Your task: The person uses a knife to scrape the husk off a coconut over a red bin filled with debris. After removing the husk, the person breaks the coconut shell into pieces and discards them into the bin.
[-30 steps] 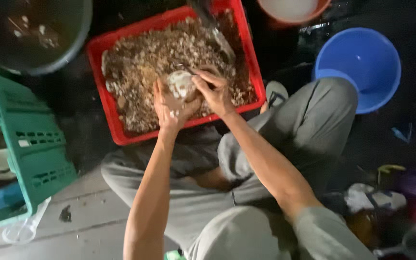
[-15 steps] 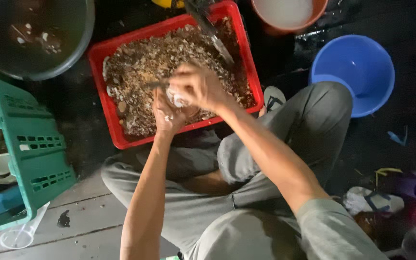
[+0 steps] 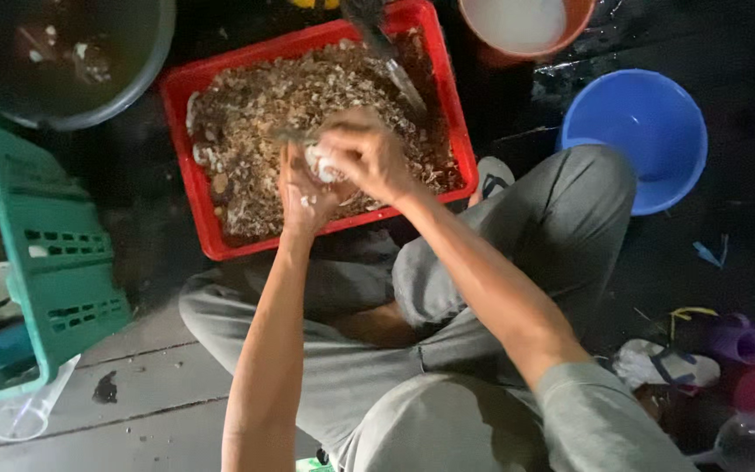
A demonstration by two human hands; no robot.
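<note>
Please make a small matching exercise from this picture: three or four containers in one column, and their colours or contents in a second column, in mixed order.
Things:
1. crate under both hands
2. basin beside the knee
3. crate at the left edge
4. bucket at the top edge

Descriptions:
A. green, slotted sides
B. orange, pale contents
C. red, full of brown shell pieces
D. blue, round

Pairs: 1-C, 2-D, 3-A, 4-B

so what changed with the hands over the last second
The right hand closed over the pale shell piece that the left hand holds, covering most of it. Both hands stayed above the red crate; the blue basin and green crate kept their places.
</note>
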